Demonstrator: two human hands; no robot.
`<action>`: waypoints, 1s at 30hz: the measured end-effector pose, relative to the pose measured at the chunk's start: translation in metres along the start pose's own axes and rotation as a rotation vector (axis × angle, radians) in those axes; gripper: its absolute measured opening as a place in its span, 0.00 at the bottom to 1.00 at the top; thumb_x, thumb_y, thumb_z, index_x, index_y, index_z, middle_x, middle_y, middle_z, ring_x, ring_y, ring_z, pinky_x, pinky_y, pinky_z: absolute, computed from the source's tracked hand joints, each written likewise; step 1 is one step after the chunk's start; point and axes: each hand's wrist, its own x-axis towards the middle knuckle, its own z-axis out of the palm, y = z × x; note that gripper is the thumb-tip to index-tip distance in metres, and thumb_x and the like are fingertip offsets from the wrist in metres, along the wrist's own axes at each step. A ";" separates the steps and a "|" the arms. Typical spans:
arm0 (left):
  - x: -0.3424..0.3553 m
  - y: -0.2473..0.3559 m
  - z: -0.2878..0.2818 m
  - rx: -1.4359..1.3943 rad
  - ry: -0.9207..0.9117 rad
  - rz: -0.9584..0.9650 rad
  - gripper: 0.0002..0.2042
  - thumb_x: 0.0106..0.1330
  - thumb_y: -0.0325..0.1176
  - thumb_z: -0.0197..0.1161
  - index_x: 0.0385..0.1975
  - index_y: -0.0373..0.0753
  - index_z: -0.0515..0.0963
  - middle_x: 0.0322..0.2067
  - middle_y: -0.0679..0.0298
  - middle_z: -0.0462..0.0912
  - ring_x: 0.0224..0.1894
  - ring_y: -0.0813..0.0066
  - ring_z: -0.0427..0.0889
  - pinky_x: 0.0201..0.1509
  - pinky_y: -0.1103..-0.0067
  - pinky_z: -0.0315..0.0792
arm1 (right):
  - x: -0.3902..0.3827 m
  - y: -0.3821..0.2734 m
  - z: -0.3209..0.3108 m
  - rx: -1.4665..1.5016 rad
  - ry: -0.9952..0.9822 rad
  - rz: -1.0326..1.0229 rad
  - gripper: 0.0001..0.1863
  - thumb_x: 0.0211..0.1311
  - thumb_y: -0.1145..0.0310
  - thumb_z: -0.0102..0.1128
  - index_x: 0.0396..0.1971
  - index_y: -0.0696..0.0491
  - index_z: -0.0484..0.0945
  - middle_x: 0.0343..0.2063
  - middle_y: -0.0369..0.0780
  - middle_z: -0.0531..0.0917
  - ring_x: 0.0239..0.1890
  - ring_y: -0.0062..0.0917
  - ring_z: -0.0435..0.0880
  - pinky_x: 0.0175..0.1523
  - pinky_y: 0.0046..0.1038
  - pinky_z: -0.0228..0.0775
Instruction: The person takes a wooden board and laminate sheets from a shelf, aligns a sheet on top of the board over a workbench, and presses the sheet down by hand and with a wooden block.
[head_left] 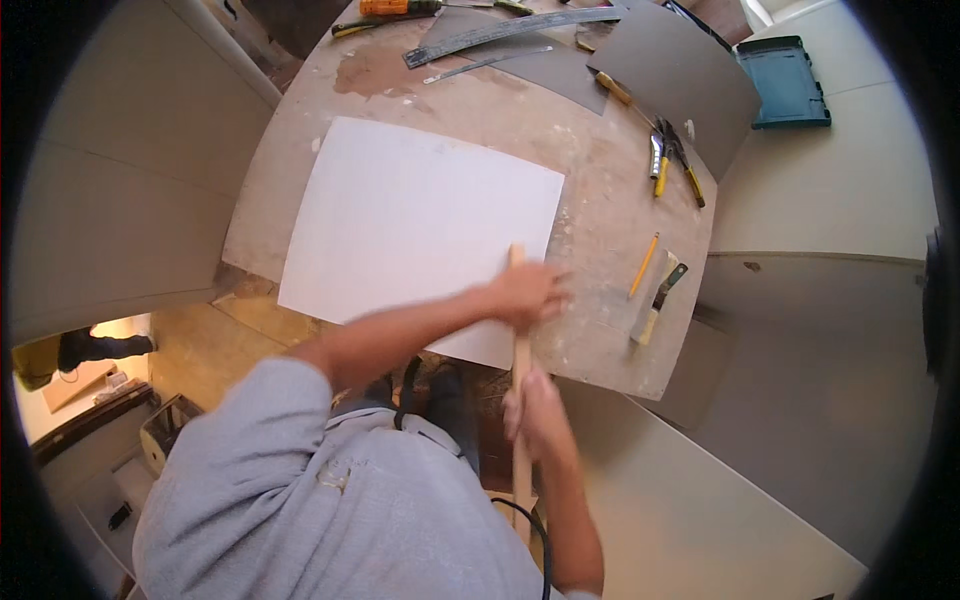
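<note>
A long, narrow wooden strip (522, 352) runs from over the right part of a white square sheet (410, 215) past the table's near edge toward my body. My right hand (540, 412) is wrapped round the strip just off that edge. Across the strip's upper part lies my left hand (525, 294), its fingers pointing right and smeared by motion. Whether they grip the wood is unclear. The sheet lies flat on the worn work table (590, 290), and its lower right corner is partly hidden by the strip and my hands.
Right of the sheet lie a pencil (644, 265), a brush (650, 322), a scraper (670, 287) and pliers (672, 165). A grey sheet (665, 60), a metal ruler (510, 35) and an orange-handled tool (400, 7) are at the back. A dark cable (540, 535) hangs near my right forearm.
</note>
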 end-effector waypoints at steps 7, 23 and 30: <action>0.085 -0.092 -0.069 0.126 0.004 0.006 0.21 0.74 0.48 0.52 0.58 0.44 0.80 0.70 0.51 0.66 0.68 0.54 0.70 0.70 0.63 0.64 | 0.101 -0.107 0.015 0.107 -0.008 -0.136 0.22 0.79 0.58 0.38 0.66 0.50 0.63 0.21 0.35 0.73 0.15 0.17 0.68 0.18 0.23 0.67; -0.230 0.048 -0.068 0.196 -0.276 -0.132 0.42 0.63 0.47 0.66 0.76 0.45 0.54 0.76 0.41 0.45 0.78 0.40 0.43 0.79 0.51 0.45 | -0.018 0.037 0.025 0.205 0.054 -0.154 0.26 0.80 0.56 0.38 0.73 0.45 0.58 0.21 0.33 0.70 0.15 0.16 0.67 0.20 0.21 0.67; -0.241 0.012 -0.043 0.467 -0.178 0.016 0.36 0.66 0.26 0.54 0.76 0.48 0.54 0.76 0.45 0.47 0.78 0.43 0.48 0.79 0.52 0.47 | -0.046 0.039 0.062 0.109 0.167 -0.216 0.27 0.80 0.61 0.35 0.74 0.48 0.57 0.22 0.34 0.72 0.18 0.17 0.70 0.22 0.21 0.68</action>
